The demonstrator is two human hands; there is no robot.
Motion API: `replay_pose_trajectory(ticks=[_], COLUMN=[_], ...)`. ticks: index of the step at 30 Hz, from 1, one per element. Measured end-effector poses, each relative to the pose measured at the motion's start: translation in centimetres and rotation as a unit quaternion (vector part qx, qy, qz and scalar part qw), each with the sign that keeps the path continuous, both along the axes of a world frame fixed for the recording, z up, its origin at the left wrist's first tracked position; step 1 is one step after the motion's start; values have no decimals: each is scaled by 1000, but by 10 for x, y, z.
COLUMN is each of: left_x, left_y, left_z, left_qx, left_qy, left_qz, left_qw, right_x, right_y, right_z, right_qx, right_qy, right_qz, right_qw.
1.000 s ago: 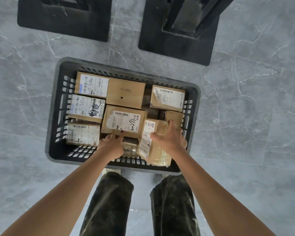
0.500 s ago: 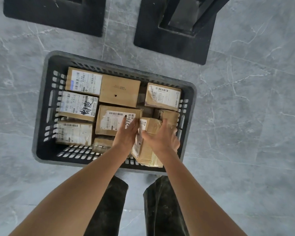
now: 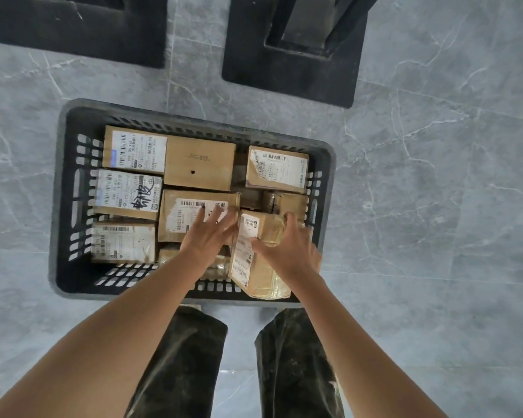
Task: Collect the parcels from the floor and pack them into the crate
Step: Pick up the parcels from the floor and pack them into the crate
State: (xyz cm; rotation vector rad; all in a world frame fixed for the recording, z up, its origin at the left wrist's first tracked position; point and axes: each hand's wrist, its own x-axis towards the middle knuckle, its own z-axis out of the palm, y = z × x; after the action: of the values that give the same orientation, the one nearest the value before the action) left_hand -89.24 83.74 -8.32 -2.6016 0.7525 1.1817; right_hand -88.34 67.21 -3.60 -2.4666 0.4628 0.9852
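A black slotted crate (image 3: pixel 61 188) sits on the grey floor, filled with several cardboard parcels bearing white labels. A taped parcel (image 3: pixel 255 267) stands tilted against the crate's near right corner. My right hand (image 3: pixel 287 248) grips its upper end, fingers curled over the top. My left hand (image 3: pixel 207 233) lies with straight, spread fingers on the labelled middle parcel (image 3: pixel 191 212), touching the tilted parcel's left side. A small parcel under my left wrist is mostly hidden.
Two black square bases (image 3: pixel 76 28) (image 3: pixel 293 55) stand on the floor just beyond the crate. My legs in dark trousers (image 3: pixel 187 366) stand right behind the crate's near wall. Grey marble floor (image 3: pixel 435 206) spreads to the right and left.
My left hand moved from the crate's near edge up and right onto the middle parcel, beside the tilted parcel. My right hand kept its grip on the tilted parcel.
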Motion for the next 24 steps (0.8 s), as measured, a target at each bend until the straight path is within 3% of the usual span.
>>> replay_pose_trajectory(ticks=[10, 15, 24], left_x=[20, 24, 17], left_y=[-7, -19, -12], left_z=[8, 8, 8], left_qx=[45, 82, 67], left_qy=[-32, -7, -4], left_qz=[-19, -21, -52], left_qw=[998, 996, 996], right_x=[0, 15, 41], right_y=[9, 25, 32], right_z=[-5, -18, -40], right_qx=[-78, -10, -51], right_qy=[1, -16, 9], right_qz=[15, -29, 29], right_qw=[997, 999, 998])
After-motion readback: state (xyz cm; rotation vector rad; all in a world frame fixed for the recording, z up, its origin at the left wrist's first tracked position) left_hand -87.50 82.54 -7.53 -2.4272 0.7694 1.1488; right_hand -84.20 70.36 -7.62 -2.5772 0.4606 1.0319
